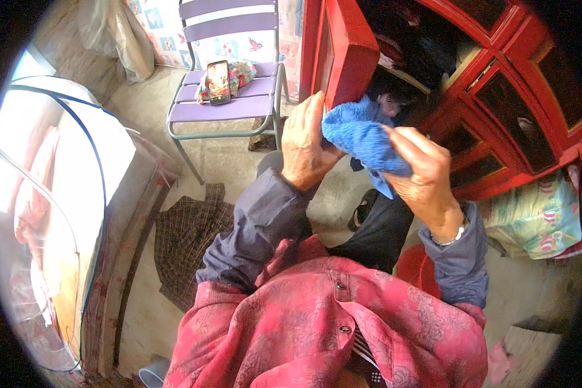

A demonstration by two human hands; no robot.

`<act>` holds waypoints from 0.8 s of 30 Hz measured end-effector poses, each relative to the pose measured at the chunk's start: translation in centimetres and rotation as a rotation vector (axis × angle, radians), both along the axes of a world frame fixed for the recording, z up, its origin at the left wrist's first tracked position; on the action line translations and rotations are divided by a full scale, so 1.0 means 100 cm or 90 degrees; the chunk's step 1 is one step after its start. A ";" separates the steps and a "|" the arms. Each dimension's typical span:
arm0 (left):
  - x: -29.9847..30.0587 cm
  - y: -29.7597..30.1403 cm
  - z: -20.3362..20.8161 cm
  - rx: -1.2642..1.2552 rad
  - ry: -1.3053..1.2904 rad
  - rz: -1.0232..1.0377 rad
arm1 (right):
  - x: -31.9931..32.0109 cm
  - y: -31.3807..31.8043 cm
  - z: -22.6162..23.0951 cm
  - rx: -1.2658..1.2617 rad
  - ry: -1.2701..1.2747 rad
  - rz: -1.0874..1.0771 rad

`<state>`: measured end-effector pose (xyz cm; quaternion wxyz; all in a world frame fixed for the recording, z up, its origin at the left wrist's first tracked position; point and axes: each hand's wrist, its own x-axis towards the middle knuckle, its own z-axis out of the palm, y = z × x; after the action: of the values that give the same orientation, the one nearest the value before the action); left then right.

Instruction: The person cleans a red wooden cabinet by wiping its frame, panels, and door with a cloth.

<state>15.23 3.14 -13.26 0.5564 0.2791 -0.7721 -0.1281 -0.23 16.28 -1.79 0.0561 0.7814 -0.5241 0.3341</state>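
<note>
A bunched blue cloth (363,134) is in my right hand (423,169), whose fingers are closed around its right end. The cloth's left end lies against the lower edge of an open red cabinet door (348,55). My left hand (307,142) grips that door near its lower corner, with the fingers stretched up along its outer face. The left thumb is partly hidden by the cloth. Behind the cloth, the dark inside of the red cabinet (498,90) shows some items I cannot make out.
A purple slatted chair (223,111) holds a phone (218,83) and a flowered cloth. To the left stands a bed-like frame (110,258) with hoops. A checked cloth (191,242) lies on the floor. A red bucket-like object (419,268) and a patterned bag (537,216) are at right.
</note>
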 end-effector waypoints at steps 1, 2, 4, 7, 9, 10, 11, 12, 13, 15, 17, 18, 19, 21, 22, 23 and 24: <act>0.009 0.003 -0.003 0.010 -0.013 -0.005 | -0.001 0.005 0.008 -0.042 -0.025 -0.008; 0.012 0.003 -0.004 0.011 -0.013 -0.007 | -0.002 0.010 0.017 -0.083 -0.050 -0.017; 0.017 0.004 -0.003 0.083 -0.004 -0.035 | -0.005 0.013 0.026 -0.176 -0.082 -0.068; 0.010 0.007 0.001 0.096 -0.012 -0.057 | -0.006 0.003 0.051 -0.280 -0.060 -0.119; 0.004 0.011 0.005 0.124 -0.057 -0.068 | -0.005 -0.011 0.060 -0.326 -0.048 -0.121; 0.001 0.012 0.008 0.126 -0.056 -0.072 | -0.003 -0.017 0.060 -0.324 -0.046 -0.125; -0.003 0.014 0.011 0.136 -0.082 -0.083 | -0.002 -0.022 0.059 -0.322 -0.034 -0.112; -0.006 0.014 0.012 0.145 -0.108 -0.090 | -0.002 -0.027 0.057 -0.321 -0.025 -0.096; -0.010 0.014 0.011 0.111 -0.107 -0.072 | -0.005 -0.033 0.052 -0.389 0.039 -0.089; -0.013 0.014 0.013 0.105 -0.118 -0.074 | -0.008 -0.031 0.040 -0.403 0.048 -0.111; -0.016 0.015 0.015 0.100 -0.129 -0.078 | -0.013 -0.028 0.025 -0.421 0.073 -0.138; -0.021 0.015 0.016 0.117 -0.131 -0.092 | -0.016 -0.021 0.016 -0.394 0.100 -0.168; -0.022 0.016 0.016 0.135 -0.135 -0.096 | -0.016 -0.018 0.005 -0.349 0.097 -0.177; -0.028 0.017 0.017 0.128 -0.134 -0.089 | -0.014 -0.009 -0.011 -0.263 0.072 -0.184; -0.033 0.018 0.016 0.120 -0.134 -0.083 | -0.014 -0.005 -0.021 -0.240 0.056 -0.191; -0.038 0.017 0.014 0.119 -0.134 -0.089 | -0.017 -0.001 -0.031 -0.220 0.047 -0.192; -0.041 0.016 0.012 0.110 -0.113 -0.098 | -0.017 0.000 -0.040 -0.199 0.035 -0.189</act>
<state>11.12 4.72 -12.10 0.4485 0.2761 -0.8234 -0.2112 -1.97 16.33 -5.81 0.2398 0.6861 -0.5736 0.3779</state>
